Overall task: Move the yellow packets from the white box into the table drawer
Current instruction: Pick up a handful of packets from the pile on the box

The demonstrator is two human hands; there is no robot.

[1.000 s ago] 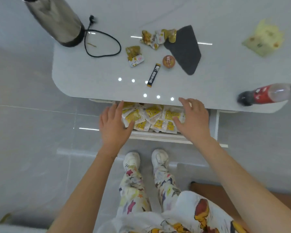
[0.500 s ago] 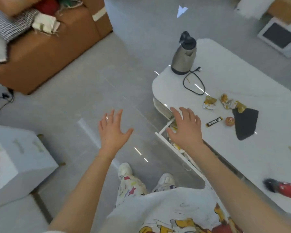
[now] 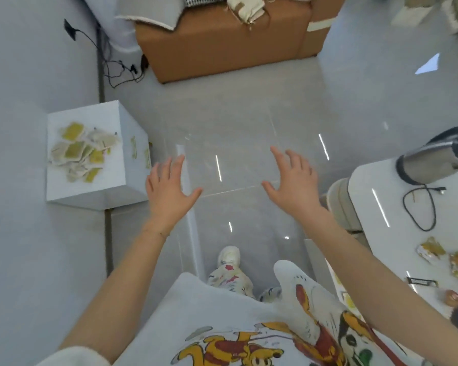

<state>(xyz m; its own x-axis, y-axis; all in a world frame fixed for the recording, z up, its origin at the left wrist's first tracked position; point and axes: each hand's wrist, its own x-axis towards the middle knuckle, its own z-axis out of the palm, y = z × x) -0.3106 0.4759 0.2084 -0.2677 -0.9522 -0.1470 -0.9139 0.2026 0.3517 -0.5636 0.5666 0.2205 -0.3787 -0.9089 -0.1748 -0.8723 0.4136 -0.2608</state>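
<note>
The white box stands on the floor at the left, against the wall. Several yellow packets lie in a loose heap on its top. My left hand hovers over the floor just right of the box, fingers spread, holding nothing. My right hand is out in front over the floor tiles, also spread and empty. The white table is at the right edge; a sliver of its drawer shows beside my right forearm, mostly hidden by it.
A steel kettle with a black cord sits on the table, with scattered wrappers nearer me. A brown sofa stands ahead, cables on the floor at its left. Grey floor tiles lie between box and table.
I have turned left, away from the drawer. Both hands left the packets in the drawer and now hang empty over the floor, with the white box nearer my left hand.
</note>
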